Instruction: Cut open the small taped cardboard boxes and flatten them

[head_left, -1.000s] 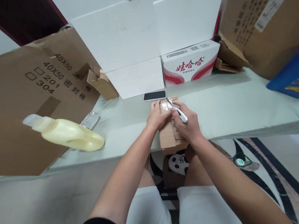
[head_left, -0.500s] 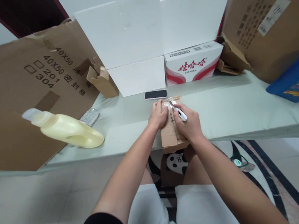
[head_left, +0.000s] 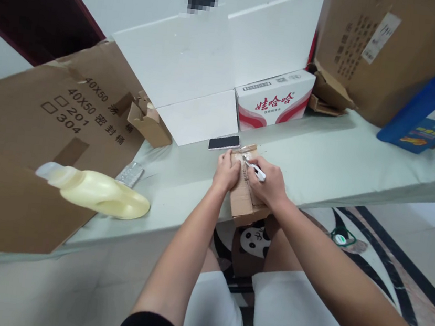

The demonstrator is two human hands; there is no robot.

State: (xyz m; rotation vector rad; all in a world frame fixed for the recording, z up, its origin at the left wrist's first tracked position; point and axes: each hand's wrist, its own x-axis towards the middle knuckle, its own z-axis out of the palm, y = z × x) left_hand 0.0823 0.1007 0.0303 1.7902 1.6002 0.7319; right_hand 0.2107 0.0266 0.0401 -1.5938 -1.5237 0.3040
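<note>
A small brown cardboard box [head_left: 241, 202] with clear tape at its far end lies at the table's front edge. My left hand [head_left: 227, 170] grips the box's left side, with the fingers closed round its far left corner. A white-handled utility knife [head_left: 259, 173] is pinched in my right hand [head_left: 271, 182]. Its tip touches or nearly touches the taped top near the far end; the exact contact is too small to tell. Just beyond the box lies a phone [head_left: 224, 142] with a dark screen.
A pale yellow bottle [head_left: 106, 195] and a silvery packet [head_left: 129, 174] are at left, by a large carton [head_left: 13, 175]. Behind stand white panels [head_left: 198, 60] and a red-and-white box [head_left: 274, 104]. A blue jug [head_left: 425, 117] is at right on the pale-green-covered table [head_left: 332, 161].
The view has shifted slightly, so the scene sits a little lower. The knife tip appears slightly nearer to me along the box top. Both hands keep their holds.
</note>
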